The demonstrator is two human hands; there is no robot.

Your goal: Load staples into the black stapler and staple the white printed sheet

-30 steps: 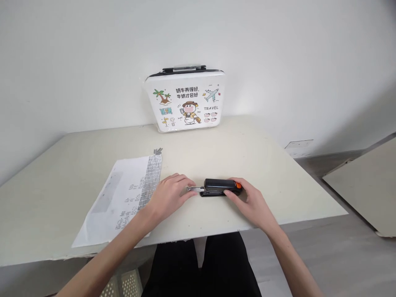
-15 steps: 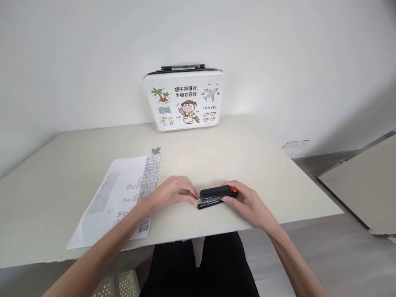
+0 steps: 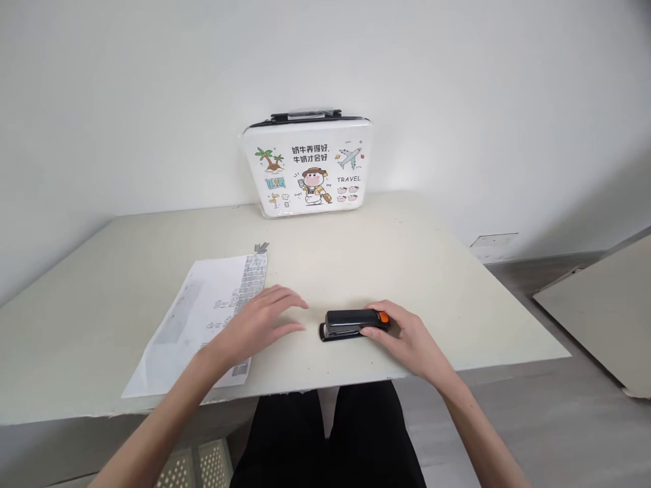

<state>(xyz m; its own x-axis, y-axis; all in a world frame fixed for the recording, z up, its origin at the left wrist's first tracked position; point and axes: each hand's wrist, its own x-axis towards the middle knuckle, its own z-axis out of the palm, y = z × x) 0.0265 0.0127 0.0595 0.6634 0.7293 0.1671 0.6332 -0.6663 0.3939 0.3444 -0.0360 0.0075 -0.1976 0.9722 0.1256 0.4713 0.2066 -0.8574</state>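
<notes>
A black stapler (image 3: 350, 320) with an orange rear end lies on the table near its front edge, its nose pointing left. My right hand (image 3: 404, 332) grips the stapler's rear, the thumb on the near side and the fingers behind. To the left of the nose, my left hand (image 3: 262, 322) hovers with thumb and fingers apart, holding nothing and not touching the stapler. Partly beneath that hand and forearm lie printed paper sheets (image 3: 190, 325), with a grey clip-like piece (image 3: 261, 248) at their top right corner.
The pale table (image 3: 407, 251) has a chipped front edge. Against the wall at its back stands a white cartoon-printed case (image 3: 311, 166) with a black handle. A pale panel (image 3: 600, 305) is on the right, and a perforated cream item (image 3: 213, 464) sits below the table at left.
My left hand has let go of the stapler's nose and drawn back to the left, its fingers spreading. The stapler's top arm now reaches further toward the nose. My right hand keeps its grip.
</notes>
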